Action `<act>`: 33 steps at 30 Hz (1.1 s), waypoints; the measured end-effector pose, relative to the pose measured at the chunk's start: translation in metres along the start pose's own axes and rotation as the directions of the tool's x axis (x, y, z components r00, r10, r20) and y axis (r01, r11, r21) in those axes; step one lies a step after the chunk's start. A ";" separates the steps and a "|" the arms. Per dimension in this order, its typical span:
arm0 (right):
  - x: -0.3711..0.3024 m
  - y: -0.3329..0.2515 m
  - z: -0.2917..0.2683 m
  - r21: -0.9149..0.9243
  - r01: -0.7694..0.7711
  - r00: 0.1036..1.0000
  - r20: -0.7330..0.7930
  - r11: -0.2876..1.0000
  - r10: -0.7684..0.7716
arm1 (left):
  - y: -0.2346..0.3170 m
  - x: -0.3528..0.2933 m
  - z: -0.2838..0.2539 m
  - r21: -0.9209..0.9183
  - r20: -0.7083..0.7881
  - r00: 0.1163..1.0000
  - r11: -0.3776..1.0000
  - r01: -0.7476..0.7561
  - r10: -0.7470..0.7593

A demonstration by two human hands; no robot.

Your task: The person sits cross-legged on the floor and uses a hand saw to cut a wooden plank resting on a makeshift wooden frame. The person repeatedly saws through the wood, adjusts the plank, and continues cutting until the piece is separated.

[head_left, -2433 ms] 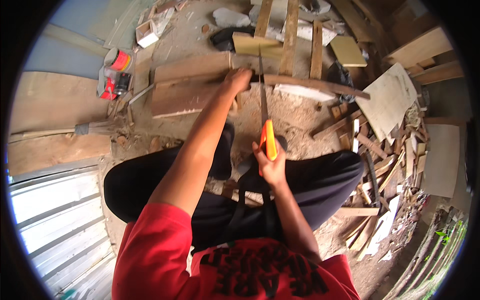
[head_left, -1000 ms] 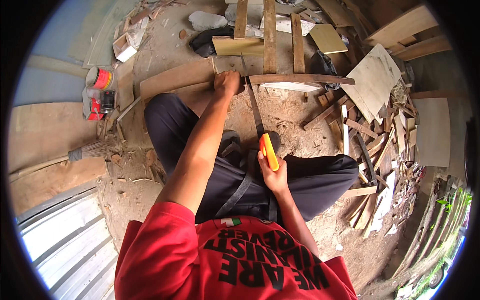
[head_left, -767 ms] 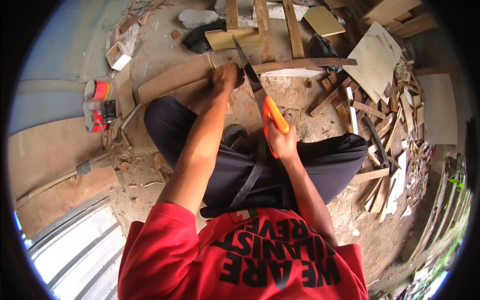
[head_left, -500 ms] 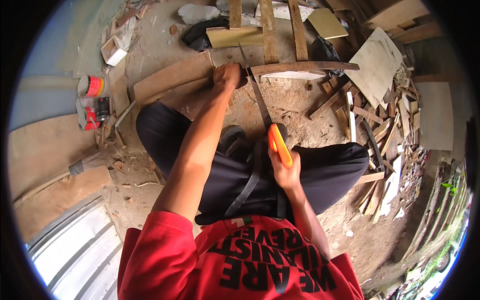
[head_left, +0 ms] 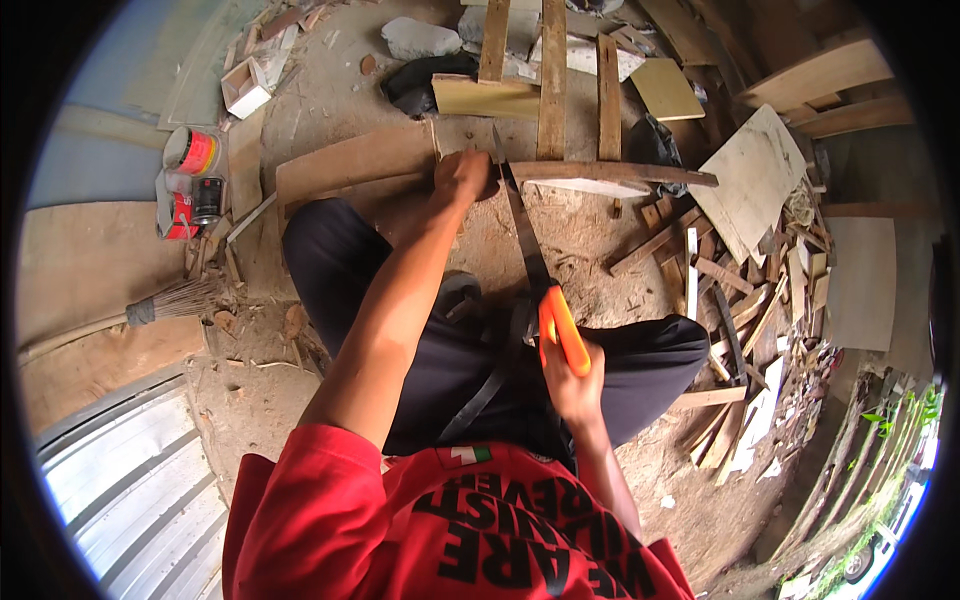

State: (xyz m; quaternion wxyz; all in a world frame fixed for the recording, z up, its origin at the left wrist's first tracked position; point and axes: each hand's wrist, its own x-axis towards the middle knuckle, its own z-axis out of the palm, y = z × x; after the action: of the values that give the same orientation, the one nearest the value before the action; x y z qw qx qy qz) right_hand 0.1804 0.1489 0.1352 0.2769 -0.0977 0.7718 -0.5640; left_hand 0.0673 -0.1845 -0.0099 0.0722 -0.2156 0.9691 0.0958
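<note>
My right hand (head_left: 577,382) is closed around the orange handle (head_left: 563,328) of a handsaw. Its dark blade (head_left: 524,226) slants away from me, crossing a long, narrow wooden plank (head_left: 620,173) set crosswise in front of my knees. Just left of the blade, my left hand (head_left: 464,178) grips the plank, fingers wrapped over it and partly hidden. A wide brown board (head_left: 355,162) lies to the left of that hand. How deep the blade sits in the wood cannot be made out.
Wooden slats (head_left: 552,80) stretch away beyond the plank. Scrap wood (head_left: 735,275) is heaped at the right, near a pale panel (head_left: 755,180). On the left are red cans (head_left: 190,150) and a broom (head_left: 175,302). Corrugated metal sheet (head_left: 140,490) lies lower left.
The saw has been drawn a little toward me, its handle now closer to my body. My left hand keeps its grip on the plank. The whole view has shifted slightly.
</note>
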 end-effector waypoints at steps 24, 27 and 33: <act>0.112 -0.014 0.045 0.089 0.025 0.997 -0.080 0.996 -0.018 | 0.044 -0.007 -0.052 -0.039 0.278 0.956 0.993 0.110 -0.095; 0.107 -0.005 0.045 0.006 0.130 0.989 0.074 0.991 -0.130 | 0.024 -0.007 -0.042 -0.022 0.258 0.962 0.995 0.093 -0.084; 0.085 0.032 0.044 0.207 0.212 0.977 -0.046 0.955 -0.207 | 0.044 -0.008 -0.061 0.007 0.311 0.945 0.994 0.108 -0.105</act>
State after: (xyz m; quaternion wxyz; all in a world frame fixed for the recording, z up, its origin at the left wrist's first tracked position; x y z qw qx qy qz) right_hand 0.1389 0.0843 0.0692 0.2152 -0.1421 0.6962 -0.6699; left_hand 0.0498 -0.1552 0.0573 0.2278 -0.2502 0.9320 0.1297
